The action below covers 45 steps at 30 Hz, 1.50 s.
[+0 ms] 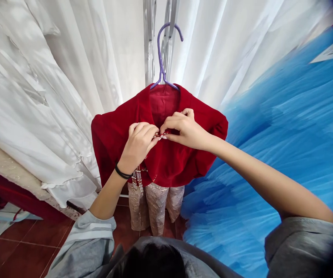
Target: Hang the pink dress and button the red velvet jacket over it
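Note:
A dark red velvet jacket (170, 162) hangs from a purple hanger (160, 58). At the middle of its front opening, both my hands meet, fingertips almost touching. My left hand (139, 144), with black bands at the wrist, is closed in a pinch on a small beaded trim (156, 135). Thumb and forefinger of my right hand (185, 129) pinch the same trim from the other side; its other fingers curl over the lapel. Strands of beaded fringe (136, 178) dangle below my left hand. My fingers partly cover how the trim is fastened.
Pale patterned trousers (155, 204) hang below the jacket. White draped fabric (76, 58) fills the left and back, by a metal upright (149, 42). A large blue tulle skirt (285, 127) crowds the right side. Red floor tiles (36, 247) show below.

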Each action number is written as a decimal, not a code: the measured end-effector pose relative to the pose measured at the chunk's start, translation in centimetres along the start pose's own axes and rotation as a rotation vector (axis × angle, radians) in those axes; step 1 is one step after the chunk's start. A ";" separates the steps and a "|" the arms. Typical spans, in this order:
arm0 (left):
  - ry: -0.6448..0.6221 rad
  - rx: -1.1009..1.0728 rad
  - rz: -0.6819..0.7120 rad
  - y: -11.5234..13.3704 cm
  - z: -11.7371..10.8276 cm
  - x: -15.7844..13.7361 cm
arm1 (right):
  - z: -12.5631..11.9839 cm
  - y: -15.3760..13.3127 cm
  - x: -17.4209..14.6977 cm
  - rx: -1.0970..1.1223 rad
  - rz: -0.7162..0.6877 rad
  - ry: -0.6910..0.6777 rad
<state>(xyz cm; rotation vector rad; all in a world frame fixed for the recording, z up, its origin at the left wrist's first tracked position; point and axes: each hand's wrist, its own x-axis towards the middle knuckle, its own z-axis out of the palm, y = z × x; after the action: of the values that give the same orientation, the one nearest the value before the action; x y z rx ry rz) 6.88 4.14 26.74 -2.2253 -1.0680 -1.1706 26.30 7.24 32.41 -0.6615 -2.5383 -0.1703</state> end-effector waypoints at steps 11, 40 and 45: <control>-0.009 -0.041 -0.024 -0.9 0.5 -0.3 | 1.8 -0.7 -0.5 -0.206 -0.079 0.120; 0.426 0.176 -0.591 1.8 7.4 -8.1 | 11.9 -2.6 -9.2 -0.702 0.535 0.590; 0.420 0.053 -0.696 -4.7 1.0 -10.3 | 6.2 3.0 -14.1 -0.661 0.748 0.614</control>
<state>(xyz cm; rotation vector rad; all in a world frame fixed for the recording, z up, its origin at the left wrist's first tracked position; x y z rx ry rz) 0.06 3.19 17.71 -1.4756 -1.7027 -1.7511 35.59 5.39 19.95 -1.4821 -1.4965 -0.8109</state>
